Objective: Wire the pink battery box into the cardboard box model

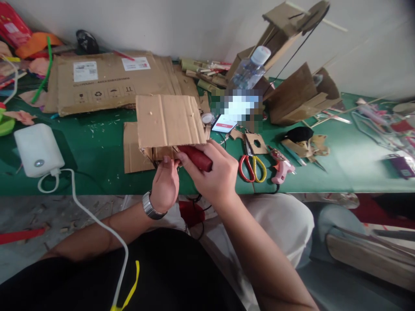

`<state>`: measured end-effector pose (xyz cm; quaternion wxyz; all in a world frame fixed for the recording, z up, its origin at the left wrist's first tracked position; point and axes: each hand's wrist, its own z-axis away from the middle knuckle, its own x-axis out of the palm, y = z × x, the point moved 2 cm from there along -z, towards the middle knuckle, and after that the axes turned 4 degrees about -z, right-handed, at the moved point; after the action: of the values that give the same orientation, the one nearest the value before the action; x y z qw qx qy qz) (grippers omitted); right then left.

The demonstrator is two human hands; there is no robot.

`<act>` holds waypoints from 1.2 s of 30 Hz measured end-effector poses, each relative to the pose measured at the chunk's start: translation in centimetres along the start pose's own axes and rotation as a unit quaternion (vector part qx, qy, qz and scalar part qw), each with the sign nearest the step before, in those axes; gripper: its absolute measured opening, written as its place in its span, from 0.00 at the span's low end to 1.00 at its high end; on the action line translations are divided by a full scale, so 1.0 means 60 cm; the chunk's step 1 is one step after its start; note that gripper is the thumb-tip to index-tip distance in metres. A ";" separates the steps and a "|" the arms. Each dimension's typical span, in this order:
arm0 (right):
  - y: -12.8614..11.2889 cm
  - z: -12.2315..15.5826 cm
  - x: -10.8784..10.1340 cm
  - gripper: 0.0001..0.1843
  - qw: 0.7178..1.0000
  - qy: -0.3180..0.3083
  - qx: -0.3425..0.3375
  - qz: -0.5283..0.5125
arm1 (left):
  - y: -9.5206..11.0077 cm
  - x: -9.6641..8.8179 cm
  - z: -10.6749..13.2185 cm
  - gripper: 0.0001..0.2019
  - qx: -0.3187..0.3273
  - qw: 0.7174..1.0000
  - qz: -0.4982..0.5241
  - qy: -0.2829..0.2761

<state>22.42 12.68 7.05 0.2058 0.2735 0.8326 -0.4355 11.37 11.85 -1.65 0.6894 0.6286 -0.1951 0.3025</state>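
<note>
A small cardboard structure (170,119) with a flat corrugated top stands near the front edge of the table. My left hand (164,183), with a metal watch on its wrist, pinches the lower edge of its near side. In my right hand (218,172) is a tool with a thick dark red handle (197,158). The tool's working end is hidden under the cardboard top, close to my left fingertips. A flat cardboard piece (134,149) lies beneath and to the left of the structure.
Scissors (253,168) and a pink glue gun (281,167) lie right of my hands. Behind them are a lit phone (231,114) and a plastic bottle (248,71). A white power bank (39,151) trails its cable over my left arm. A large cardboard sheet (106,93) lies behind.
</note>
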 end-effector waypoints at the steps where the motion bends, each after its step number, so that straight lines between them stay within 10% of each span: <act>1: 0.001 0.002 0.000 0.10 1.000 0.021 -0.010 -0.007 | 0.000 0.001 0.000 0.17 -0.003 1.000 -0.003 0.002; 36: 0.000 -0.007 0.009 0.11 1.000 0.009 0.018 0.019 | -0.006 -0.009 -0.002 0.18 -0.008 1.000 -0.009 0.002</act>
<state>21.95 13.17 6.95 0.2017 0.2964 0.8213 -0.4438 11.16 11.89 -2.28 0.6974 0.6242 -0.1909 0.2960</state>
